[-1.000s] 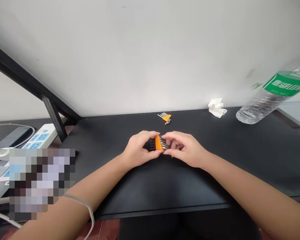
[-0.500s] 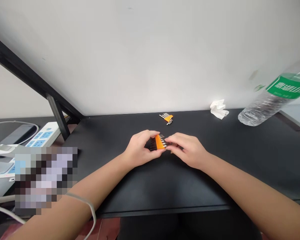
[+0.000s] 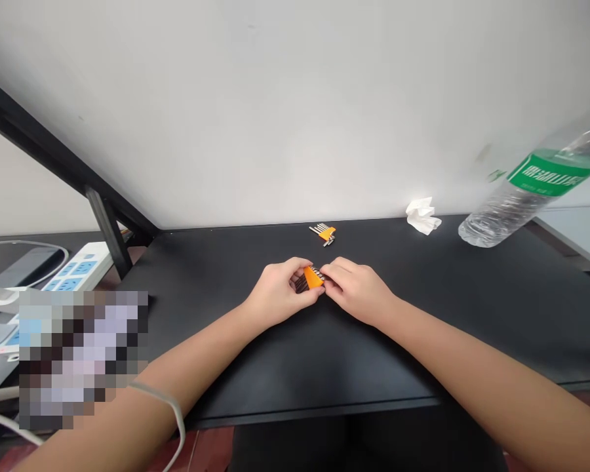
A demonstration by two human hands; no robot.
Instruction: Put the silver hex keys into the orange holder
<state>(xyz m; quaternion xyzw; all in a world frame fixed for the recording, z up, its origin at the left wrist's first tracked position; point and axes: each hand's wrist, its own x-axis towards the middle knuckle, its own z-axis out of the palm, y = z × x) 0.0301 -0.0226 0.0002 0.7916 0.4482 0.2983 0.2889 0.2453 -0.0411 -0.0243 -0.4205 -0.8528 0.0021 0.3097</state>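
My left hand grips an orange hex key holder by its edges, thumb and fingers on opposite sides. Dark key shafts stick out of the holder toward the left palm, and their metal ends show on the right side. At those ends my right hand has its fingertips pinched together; whether a single key is between them is hidden. Beyond both hands, a second orange holder with silver hex keys lies on the black table.
A crumpled white tissue and a large clear bottle with a green label stand near the wall at right. On the left are a power strip, a pixelated patch and a white cable passing over my left forearm.
My right hand has closed in against the holder, its fingers more bunched over the key ends. The left hand keeps its grip. The whole view has shifted slightly.
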